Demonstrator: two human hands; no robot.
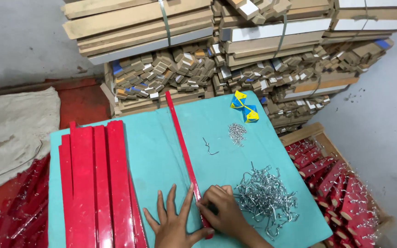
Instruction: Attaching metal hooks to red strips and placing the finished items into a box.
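Hands on red strip point(185, 155) — left point(173, 223) spread flat, right point(224, 212) pinching it

Red strip point(184, 154): one, long, thin and glossy. I see it lying flat on the teal board point(161, 156), running from about 6 o'clock to 12 o'clock with a slight lean to 11. Its far end reaches the board's far edge; its near end lies under my hands. It lies apart from the stack at 9 o'clock.
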